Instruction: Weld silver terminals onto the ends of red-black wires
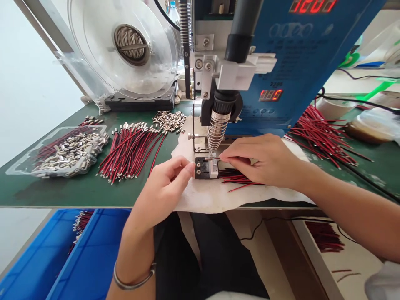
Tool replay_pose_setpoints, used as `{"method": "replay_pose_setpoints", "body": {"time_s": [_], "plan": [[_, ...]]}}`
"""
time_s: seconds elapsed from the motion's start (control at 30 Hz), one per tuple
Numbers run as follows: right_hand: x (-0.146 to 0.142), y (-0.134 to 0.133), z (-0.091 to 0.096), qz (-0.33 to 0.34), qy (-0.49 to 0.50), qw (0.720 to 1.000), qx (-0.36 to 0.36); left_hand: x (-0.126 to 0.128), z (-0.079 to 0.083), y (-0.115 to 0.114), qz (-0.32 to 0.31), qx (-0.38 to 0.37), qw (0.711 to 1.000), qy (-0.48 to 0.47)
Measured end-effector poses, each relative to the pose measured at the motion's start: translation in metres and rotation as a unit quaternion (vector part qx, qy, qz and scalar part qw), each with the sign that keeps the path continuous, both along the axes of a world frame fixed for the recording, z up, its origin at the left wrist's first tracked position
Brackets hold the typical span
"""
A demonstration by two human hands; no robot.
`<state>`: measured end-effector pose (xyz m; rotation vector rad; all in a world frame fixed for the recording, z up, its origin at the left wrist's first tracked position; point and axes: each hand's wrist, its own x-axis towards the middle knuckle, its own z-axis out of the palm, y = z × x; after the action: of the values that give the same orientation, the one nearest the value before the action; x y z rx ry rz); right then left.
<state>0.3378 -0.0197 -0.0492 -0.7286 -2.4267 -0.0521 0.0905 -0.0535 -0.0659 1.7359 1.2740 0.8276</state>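
My right hand (pixel 265 160) pinches a thin wire (pixel 218 158) whose end reaches a small metal connector (pixel 208 158) on a black fixture block (pixel 203 170). Directly above stands the soldering tip with its coiled spring (pixel 218 127), part of a blue soldering machine (pixel 271 71). At the block's left edge, my left hand (pixel 170 185) has its thumb and forefinger closed together; anything between them is hidden. Under my right hand lie several red and black wires (pixel 237 178) on a white cloth (pixel 200 196).
Left on the green table (pixel 84 193) are a clear tray (pixel 18 168) of metal connectors, a bundle of wires with connectors (pixel 131 150) and a loose connector pile (pixel 170 121). More red-black wires (pixel 318 133) lie right. A clear reel (pixel 93 54) stands behind; blue bins (pixel 90 254) sit below.
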Motion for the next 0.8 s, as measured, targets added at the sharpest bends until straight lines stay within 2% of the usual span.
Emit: {"method": "replay_pose_setpoints", "body": {"time_s": [0.33, 0.8], "plan": [[0.001, -0.001, 0.0037, -0.005, -0.013, 1.0, -0.003, 0.001, -0.0001, -0.0013, 0.022, -0.01, 1.0, -0.004], [0.0007, -0.0001, -0.0006, -0.011, -0.006, 1.0, -0.018, -0.0001, -0.002, -0.0028, 0.015, -0.016, 1.0, -0.011]]}}
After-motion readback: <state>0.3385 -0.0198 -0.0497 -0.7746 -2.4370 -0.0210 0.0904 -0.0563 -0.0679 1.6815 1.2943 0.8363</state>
